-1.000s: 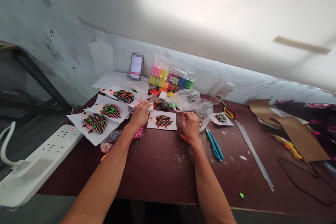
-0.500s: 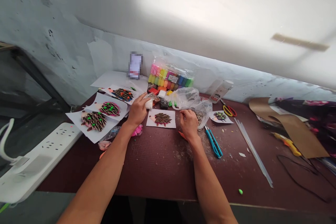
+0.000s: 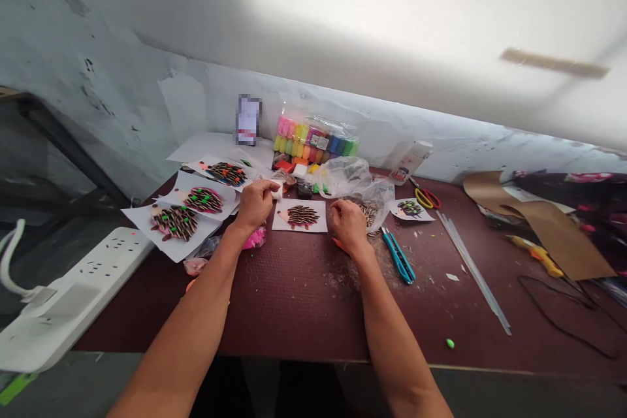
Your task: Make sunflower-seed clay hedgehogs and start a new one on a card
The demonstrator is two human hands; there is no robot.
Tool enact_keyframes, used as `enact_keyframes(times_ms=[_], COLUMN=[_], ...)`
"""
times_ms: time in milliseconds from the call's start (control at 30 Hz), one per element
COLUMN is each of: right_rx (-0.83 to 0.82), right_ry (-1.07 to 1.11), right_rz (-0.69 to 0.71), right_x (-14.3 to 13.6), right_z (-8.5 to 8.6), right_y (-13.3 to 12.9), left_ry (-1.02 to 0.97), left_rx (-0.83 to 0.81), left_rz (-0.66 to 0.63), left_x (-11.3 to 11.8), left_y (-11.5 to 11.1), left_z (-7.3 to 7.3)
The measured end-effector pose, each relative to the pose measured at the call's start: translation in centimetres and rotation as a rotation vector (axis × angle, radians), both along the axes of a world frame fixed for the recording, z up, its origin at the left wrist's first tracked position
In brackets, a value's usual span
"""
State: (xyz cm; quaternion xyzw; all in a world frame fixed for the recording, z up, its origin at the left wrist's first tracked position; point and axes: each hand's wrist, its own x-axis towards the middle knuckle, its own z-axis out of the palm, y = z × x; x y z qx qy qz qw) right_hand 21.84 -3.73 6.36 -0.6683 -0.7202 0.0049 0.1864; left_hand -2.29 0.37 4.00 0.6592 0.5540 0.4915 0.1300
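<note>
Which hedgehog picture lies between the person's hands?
The plain-spined hedgehog card. The three hedgehogs at left and the small hedgehog at right have green or orange pieces on their spines.

The phone's screen (image 3: 249, 120) is pixelated beyond reading, and the label (image 3: 320, 142) on the clay pack is too small to read. Fingers partly cover the white piece (image 3: 277, 192) at the left hand (image 3: 255, 204); whether the right hand (image 3: 349, 222) grips anything cannot be told. It hides part of an orange piece (image 3: 339, 243). The lower edge crops 2 forearms, the left edge a power strip (image 3: 105, 260), the right edge dark patterned fabric (image 3: 588, 206).
</note>
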Motion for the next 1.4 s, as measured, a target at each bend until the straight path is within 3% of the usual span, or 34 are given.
enact_keyframes(times_ms=[200, 667, 767, 900, 1000, 1167, 1400], right_rx=[-0.031, -0.033, -0.038, -0.059, -0.056, -0.033, 0.013], right_ry=[-0.016, -0.014, -0.034, -0.047, -0.038, -0.029, 0.0], right_rz=[0.001, -0.063, -0.066, -0.081, -0.07, -0.041, 0.016], right_x=[0.0, 0.5, 0.5, 0.4, 0.3, 0.2, 0.3], right_z=[-0.3, -0.9, -0.9, -0.6, -0.5, -0.8, -1.2], right_y=[0.0, 0.3, 0.3, 0.2, 0.1, 0.2, 0.4], left_ry=[0.039, -0.145, -0.306, -0.709, -0.892, -1.001, -1.079], left_rx=[-0.061, -0.04, -0.096, -0.201, -0.219, -0.251, -0.359], left_rz=[0.008, -0.006, -0.037, -0.147, -0.154, -0.168, -0.243], left_x=[-0.3, -0.5, -0.3, -0.4, -0.8, -1.1, -0.5], left_y=[0.0, 0.5, 0.4, 0.0, -0.3, -0.7, -0.4], left_z=[0.1, -0.4, 0.0, 1.2, 2.1, 2.9, 1.8])
